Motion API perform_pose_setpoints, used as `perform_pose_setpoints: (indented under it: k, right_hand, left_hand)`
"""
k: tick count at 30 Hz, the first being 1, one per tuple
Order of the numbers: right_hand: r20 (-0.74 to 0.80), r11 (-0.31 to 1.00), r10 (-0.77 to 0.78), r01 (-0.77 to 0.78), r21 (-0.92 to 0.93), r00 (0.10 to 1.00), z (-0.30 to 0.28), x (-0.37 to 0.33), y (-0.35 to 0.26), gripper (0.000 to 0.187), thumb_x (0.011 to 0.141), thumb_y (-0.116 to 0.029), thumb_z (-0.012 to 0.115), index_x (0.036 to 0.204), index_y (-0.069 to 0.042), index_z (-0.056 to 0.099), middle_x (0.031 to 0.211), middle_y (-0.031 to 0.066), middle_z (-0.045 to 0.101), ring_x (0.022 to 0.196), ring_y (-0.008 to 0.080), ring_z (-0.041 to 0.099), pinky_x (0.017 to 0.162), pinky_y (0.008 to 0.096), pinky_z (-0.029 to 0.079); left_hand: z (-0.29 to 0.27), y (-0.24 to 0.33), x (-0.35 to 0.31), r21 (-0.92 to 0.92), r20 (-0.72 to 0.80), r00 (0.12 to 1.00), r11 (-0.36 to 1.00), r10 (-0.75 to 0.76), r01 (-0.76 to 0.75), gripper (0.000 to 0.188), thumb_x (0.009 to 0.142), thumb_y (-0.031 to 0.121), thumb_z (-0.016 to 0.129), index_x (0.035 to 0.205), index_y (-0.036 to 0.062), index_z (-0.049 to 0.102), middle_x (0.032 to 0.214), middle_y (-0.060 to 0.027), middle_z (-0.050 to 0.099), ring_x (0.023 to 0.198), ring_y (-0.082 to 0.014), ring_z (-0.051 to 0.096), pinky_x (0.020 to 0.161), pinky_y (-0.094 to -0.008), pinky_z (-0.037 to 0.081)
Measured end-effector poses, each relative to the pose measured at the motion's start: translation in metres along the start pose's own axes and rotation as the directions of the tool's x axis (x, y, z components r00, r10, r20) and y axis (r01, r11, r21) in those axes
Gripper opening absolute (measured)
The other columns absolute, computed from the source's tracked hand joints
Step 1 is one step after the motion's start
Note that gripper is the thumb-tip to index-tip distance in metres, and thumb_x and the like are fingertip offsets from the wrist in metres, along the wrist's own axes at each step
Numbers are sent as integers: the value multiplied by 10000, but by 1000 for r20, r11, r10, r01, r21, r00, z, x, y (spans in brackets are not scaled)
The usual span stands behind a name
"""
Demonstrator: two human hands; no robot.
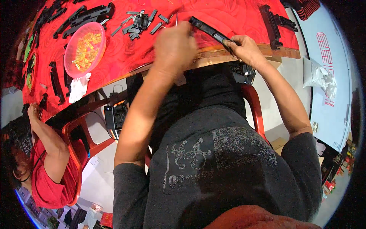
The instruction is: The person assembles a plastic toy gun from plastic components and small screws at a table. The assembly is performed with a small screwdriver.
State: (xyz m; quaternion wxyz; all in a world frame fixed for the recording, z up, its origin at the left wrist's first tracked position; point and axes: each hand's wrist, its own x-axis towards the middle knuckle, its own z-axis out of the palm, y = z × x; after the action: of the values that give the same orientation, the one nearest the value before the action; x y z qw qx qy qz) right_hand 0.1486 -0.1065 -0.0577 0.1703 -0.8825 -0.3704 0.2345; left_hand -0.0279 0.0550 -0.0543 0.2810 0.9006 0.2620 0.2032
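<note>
While right hand pinches — black strip spans leftward.

Your long black plastic strip lies slanted just above the surface's wooden edge, its lower end pinched in your fingers.

A table covered in a red cloth with a rose pattern carries the work; its wooden edge shows along the near side. On the left stands a pink round dish of small yellow pieces, with a crumpled white cloth just nearer the edge. Long black plastic strips lie at the far left, and more down the left side. Short dark grey parts are heaped at the far middle. Another black strip assembly lies far right.
</note>
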Motion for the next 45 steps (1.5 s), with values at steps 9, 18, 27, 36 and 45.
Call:
perform_pose_setpoints:
  k: [9, 18, 27, 36, 45]
  right_hand:
    - [52, 997, 39, -42, 57, 998, 0, 5, 3, 424, 887, -426, 603, 738, -30, 633, 592, 71, 570, 581, 182, 558, 585, 342, 436]
    - [82, 997, 50, -55, 52, 995, -1, 6, 5, 449, 858, -475, 616, 788, -36, 677, 642, 113, 618, 677, 243, 629, 686, 386, 483]
    - [125, 977, 61, -84, 194, 990, 0, 5, 4, 341, 943, -316, 576, 710, -68, 579, 523, -38, 465, 437, 48, 407, 413, 233, 314]
    - [155, 975, 74, -104, 196, 985, -4, 1, 0, 341, 951, -325, 561, 713, -80, 568, 534, -49, 462, 459, 46, 406, 421, 229, 313]
    - [193, 964, 87, -132, 232, 977, -5, 1, 0, 344, 955, -329, 559, 725, -73, 571, 540, -44, 482, 469, 46, 431, 430, 221, 333]
  left_hand:
    - [-4, -31, 19, 291, 68, 998, 956, -2, -18, 214, 719, 158, 654, 794, -43, 666, 815, -267, 646, 802, -420, 644, 746, -489, 524]
    - [-9, -35, 32, 263, 200, 980, 964, -21, -33, 302, 698, 219, 666, 817, -58, 648, 815, -280, 636, 826, -434, 628, 775, -489, 499]
    - [2, -31, 41, -606, 127, 992, 789, -30, 101, 203, 764, 146, 629, 850, -37, 644, 718, -159, 678, 665, -222, 670, 660, -356, 520]
    - [34, -1, 43, -532, 8, 1000, 847, -3, 7, 198, 759, 152, 644, 869, -3, 698, 668, -138, 665, 606, -172, 642, 613, -326, 507]
    - [41, -7, 42, -611, 168, 986, 784, -2, 106, 154, 788, 56, 594, 911, -22, 645, 735, -66, 670, 624, -119, 639, 586, -252, 519]
